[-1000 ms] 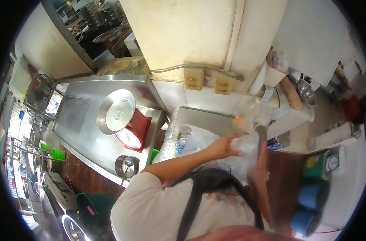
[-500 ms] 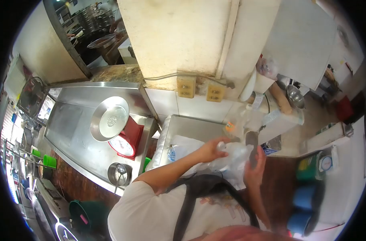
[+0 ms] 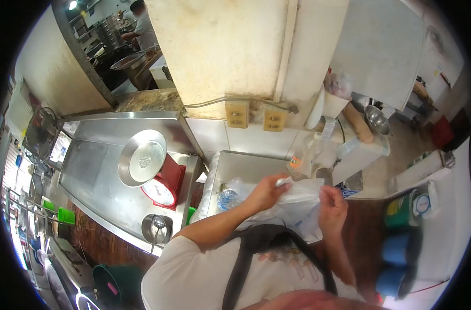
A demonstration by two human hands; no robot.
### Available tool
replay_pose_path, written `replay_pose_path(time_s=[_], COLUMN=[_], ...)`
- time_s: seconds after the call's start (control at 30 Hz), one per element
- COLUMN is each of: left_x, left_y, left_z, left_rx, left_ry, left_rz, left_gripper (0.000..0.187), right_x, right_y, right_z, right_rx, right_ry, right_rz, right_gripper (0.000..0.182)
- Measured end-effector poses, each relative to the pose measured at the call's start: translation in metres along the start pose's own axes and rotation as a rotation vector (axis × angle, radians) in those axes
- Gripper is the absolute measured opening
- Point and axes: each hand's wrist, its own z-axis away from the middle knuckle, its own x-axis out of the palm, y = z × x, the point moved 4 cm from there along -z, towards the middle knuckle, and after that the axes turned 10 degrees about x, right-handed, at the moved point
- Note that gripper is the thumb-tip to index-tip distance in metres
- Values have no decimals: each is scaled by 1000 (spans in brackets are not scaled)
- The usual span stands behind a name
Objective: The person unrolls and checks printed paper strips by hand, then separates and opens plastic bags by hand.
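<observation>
A thin translucent white plastic bag (image 3: 301, 199) stretches between my two hands, over the steel-topped surface in front of me. My left hand (image 3: 268, 192) pinches its gathered left edge, where a small white twist of plastic pokes past the fingertips. On the other side, my right hand (image 3: 332, 204) has its thumb and fingers closed on the bag's upper right corner. More clear plastic with blue print (image 3: 227, 199) lies left of the bag, beside my left forearm.
A red weighing scale (image 3: 166, 181) with a round metal pan (image 3: 142, 158) stands on the steel counter (image 3: 85, 160) at left. Near its front edge is a steel pot (image 3: 156, 228) with a ladle. Wall outlets (image 3: 237, 114) are ahead. Blue containers (image 3: 395, 249) stand at right. A person (image 3: 144, 28) is in the back room.
The bunched plastic bag is now spread out between my hands. My right hand has closed on its corner, and my left has moved slightly up and left. A person has come into view in the back room.
</observation>
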Motion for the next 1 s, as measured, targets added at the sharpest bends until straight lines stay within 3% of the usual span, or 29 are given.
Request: replay_pose_path(time_s=[0.13, 0.23, 0.3, 0.43, 0.53, 0.63, 0.73, 0.8, 0.83, 0.87, 0.93, 1.0], left_x=[-1, 6, 7, 11, 22, 25, 8, -11, -8, -6, 13, 37], left_y=[-3, 19, 22, 24, 10, 27, -17, -22, -25, -26, -10, 2], left_z=[-4, -2, -2, -2, -2, -5, -7, -11, -12, -13, -8, -6], left_rx=[262, 610, 545, 364, 182, 196, 121, -55, -105, -154, -135, -5], left_ry=[70, -60, -73, -118, -183, -171, -368, -627, -615, -602, -313, -175], left_rz=[-4, -122, -128, 146, 150, 409, 443, 901, 910, 919, 499, 338], left_gripper=[18, 19, 20, 22, 24, 26, 26, 26, 26, 26, 25, 28], right_x=[5, 8, 6, 2, 5, -1, -25, -46, -53, -48, -23, 13], right_y=[-15, -20, 0, 0, 1, 11, 43, 45, 48, 46, 41, 41], right_z=[-7, -6, -11, -9, -2, -6, -18, -28, -28, -26, -14, -3], right_rx=[-200, -181, -49, -89, -109, -193, -153, 91, 212, 145, 16, -90], right_ry=[-33, -165, -308, -162, -101, -15, 203, 258, 280, 235, 145, 55], right_rz=[142, 204, 242, 190, 176, 172, 235, 158, 115, 106, 87, 93], right_gripper=[20, 17, 14, 8, 10, 18, 22, 25, 26, 27, 28, 29])
